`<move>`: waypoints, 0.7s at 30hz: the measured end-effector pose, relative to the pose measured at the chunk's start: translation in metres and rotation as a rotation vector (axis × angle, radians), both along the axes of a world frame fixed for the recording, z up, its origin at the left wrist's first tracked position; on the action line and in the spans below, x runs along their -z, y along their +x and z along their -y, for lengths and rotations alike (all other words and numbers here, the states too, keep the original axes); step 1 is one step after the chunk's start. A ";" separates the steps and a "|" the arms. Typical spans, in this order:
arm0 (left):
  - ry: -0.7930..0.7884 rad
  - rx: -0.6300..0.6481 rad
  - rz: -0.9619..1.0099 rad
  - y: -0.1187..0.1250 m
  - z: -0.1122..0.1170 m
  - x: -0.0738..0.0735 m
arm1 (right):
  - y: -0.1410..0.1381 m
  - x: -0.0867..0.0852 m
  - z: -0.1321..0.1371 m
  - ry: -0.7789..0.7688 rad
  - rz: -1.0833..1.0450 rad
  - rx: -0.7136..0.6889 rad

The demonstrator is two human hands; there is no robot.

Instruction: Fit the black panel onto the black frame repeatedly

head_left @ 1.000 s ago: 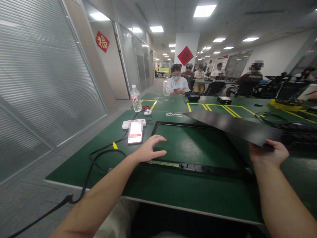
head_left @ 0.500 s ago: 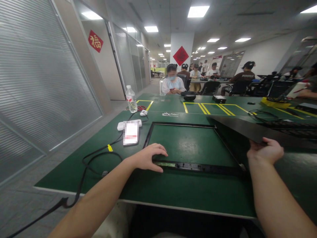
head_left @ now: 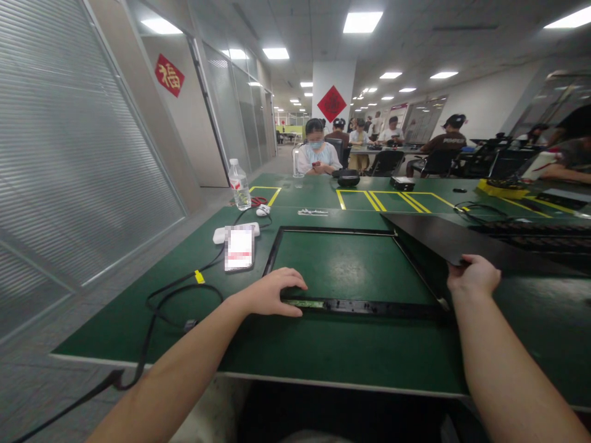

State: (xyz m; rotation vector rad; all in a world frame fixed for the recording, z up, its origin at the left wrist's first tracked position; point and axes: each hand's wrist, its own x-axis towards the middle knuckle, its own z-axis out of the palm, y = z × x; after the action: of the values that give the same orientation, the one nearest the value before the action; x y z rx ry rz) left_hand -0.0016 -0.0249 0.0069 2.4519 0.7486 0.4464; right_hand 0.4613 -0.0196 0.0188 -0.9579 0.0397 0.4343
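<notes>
A thin black rectangular bezel frame lies flat on the green table, with the tabletop showing through its middle. A strip of green circuit board shows at the left end of its near bar. My left hand rests over the near left corner, thumb and fingers spread to either side of the bar. To the right, my right hand grips the near corner of a thin, dark flat panel. The panel is tilted, its gripped corner raised above the table, and its far left corner is close to the bezel's far right corner.
On the left are a phone, a white power strip, a black cable and a water bottle. Small metallic pieces lie beyond the bezel. A person sits across the table.
My right hand and the panel's held corner have moved a little left, towards the bezel. My left hand keeps its place at the corner. The whole view has shifted slightly.
</notes>
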 end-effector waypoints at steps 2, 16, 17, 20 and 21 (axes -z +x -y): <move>0.001 -0.003 -0.010 0.000 0.000 -0.001 | -0.004 -0.001 0.001 -0.028 0.003 0.021; 0.011 0.004 -0.015 0.001 0.001 -0.002 | 0.008 0.014 -0.003 -0.107 -0.061 -0.046; 0.011 0.003 -0.015 0.001 0.001 -0.002 | 0.009 0.016 -0.004 -0.110 -0.066 -0.049; 0.007 -0.007 -0.025 0.001 0.001 -0.003 | 0.013 0.021 -0.006 -0.112 -0.076 -0.057; 0.005 -0.010 -0.029 0.001 0.001 -0.002 | 0.015 0.024 -0.007 -0.110 -0.078 -0.058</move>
State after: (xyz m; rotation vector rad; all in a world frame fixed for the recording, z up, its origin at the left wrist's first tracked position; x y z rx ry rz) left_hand -0.0005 -0.0261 0.0093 2.4650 0.7730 0.4184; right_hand 0.4763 -0.0122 -0.0052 -1.0517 0.1073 0.5267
